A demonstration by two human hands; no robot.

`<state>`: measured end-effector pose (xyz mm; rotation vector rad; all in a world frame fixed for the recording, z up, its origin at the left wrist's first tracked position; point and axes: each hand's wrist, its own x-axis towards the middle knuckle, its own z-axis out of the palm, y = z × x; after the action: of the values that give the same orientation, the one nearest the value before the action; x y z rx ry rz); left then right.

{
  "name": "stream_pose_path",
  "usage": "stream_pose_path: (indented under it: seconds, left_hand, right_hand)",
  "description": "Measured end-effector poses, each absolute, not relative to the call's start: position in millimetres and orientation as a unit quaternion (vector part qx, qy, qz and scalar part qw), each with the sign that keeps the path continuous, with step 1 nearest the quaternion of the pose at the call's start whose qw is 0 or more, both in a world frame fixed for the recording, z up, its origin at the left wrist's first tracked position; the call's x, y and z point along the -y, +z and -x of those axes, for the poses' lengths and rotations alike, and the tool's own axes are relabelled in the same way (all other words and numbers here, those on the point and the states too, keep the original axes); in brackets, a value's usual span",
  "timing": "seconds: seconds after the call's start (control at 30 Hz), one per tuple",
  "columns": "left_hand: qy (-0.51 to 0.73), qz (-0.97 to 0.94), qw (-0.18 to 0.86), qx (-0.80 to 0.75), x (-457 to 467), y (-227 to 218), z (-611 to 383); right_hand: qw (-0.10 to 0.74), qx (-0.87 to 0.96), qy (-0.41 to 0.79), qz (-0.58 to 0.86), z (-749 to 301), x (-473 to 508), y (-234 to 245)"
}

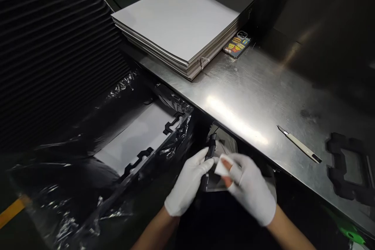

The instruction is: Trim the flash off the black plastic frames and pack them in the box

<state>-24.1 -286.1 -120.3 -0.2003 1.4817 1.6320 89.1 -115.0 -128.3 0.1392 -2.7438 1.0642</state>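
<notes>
Fingers of left hand [189, 181] closed around black part [210, 152]. Right hand [249, 189] pinching white cloth [220, 167] against it. Knife [299, 144] on worktop [249, 97], well right.

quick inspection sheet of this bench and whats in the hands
surface: steel bench, shiny, with a dark smudge at right
job's things: small black part held by left hand; white wipe pinched in right hand
clutter: craft knife, black foam frame, phone, stack of white sheets
grippers: both hands in white gloves, fingertips cut off on the right one
cables: nothing seen
surroundings: bin lined with black plastic holding a white sheet and black parts; stacked black trays at left
</notes>
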Motion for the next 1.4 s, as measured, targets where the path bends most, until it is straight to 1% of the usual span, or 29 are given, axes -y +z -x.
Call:
stream_pose_path:
  seconds: [0.07,0.13,0.2,0.23,0.3,0.37,0.4,0.5,0.6,0.77,0.87,0.97,1.07,1.13,1.17,1.23,1.3,1.33,1.4]
  left_hand:
    - [0.659,0.085,0.444,-0.601,286.2,-120.9,22.9]
    - [0.65,0.069,0.446,-0.611,286.5,-122.2,21.7]
    - [0.648,0.058,0.448,-0.613,287.0,-123.4,21.3]
    - [0.649,0.057,0.449,-0.611,287.3,-123.7,21.3]
    - [0.648,0.068,0.448,-0.612,287.5,-123.2,21.7]
    - [0.641,0.071,0.447,-0.62,286.8,-121.0,22.2]
    - [0.639,0.063,0.449,-0.622,285.9,-119.4,22.4]
    - [0.643,0.033,0.45,-0.619,282.4,-113.5,23.3]
    - [0.636,0.021,0.465,-0.616,282.5,-109.7,23.6]
    - [0.647,0.069,0.485,-0.584,291.1,-113.7,20.9]
    - [0.637,0.086,0.481,-0.596,290.8,-114.4,20.4]
    - [0.632,0.056,0.491,-0.597,295.4,-101.1,24.6]
    - [0.602,0.02,0.47,-0.645,322.8,-73.1,35.6]
    - [0.574,0.028,0.425,-0.699,353.7,-56.8,49.1]
    - [0.561,0.041,0.396,-0.726,370.4,-53.3,58.6]
    - [0.521,0.06,0.323,-0.788,400.9,-61.1,84.2]
    - [0.433,0.033,0.236,-0.87,422.8,-90.3,117.7]
    - [0.357,0.002,0.223,-0.907,430.0,-111.2,136.1]
    - [0.28,0.005,0.228,-0.932,437.7,-158.7,172.6]
  right_hand:
    - [0.092,0.931,0.353,-0.019,-90.6,114.8,-127.0]
    - [0.096,0.912,0.388,-0.094,-94.4,118.4,-125.5]
    - [0.105,0.897,0.398,-0.163,-96.8,120.9,-124.6]
    - [0.11,0.903,0.386,-0.154,-96.6,119.8,-124.6]
    - [0.122,0.923,0.361,-0.059,-93.4,112.5,-124.6]
    - [0.131,0.921,0.366,0.038,-87.4,103.6,-124.1]
    - [0.132,0.913,0.381,0.058,-83.9,100.9,-123.7]
    - [0.143,0.896,0.42,0.03,-73.8,103.3,-124.9]
    - [0.162,0.9,0.405,-0.004,-72.0,108.4,-133.5]
    - [0.106,0.929,0.355,0.004,-89.3,100.3,-148.3]
    - [0.147,0.912,0.382,0.013,-87.2,104.9,-147.7]
    - [0.191,0.907,0.375,-0.028,-73.0,113.1,-140.8]
    - [0.157,0.929,0.332,-0.05,-65.3,106.2,-131.5]
    - [0.129,0.934,0.332,-0.024,-69.5,92.0,-128.0]
    - [0.127,0.934,0.335,-0.007,-73.8,83.4,-128.0]
    - [0.145,0.93,0.336,0.031,-82.8,67.0,-131.5]
    - [0.165,0.927,0.331,0.064,-87.9,54.7,-137.9]
    - [0.177,0.926,0.326,0.076,-87.9,50.6,-141.3]
    - [0.197,0.927,0.308,0.081,-83.8,46.2,-146.9]
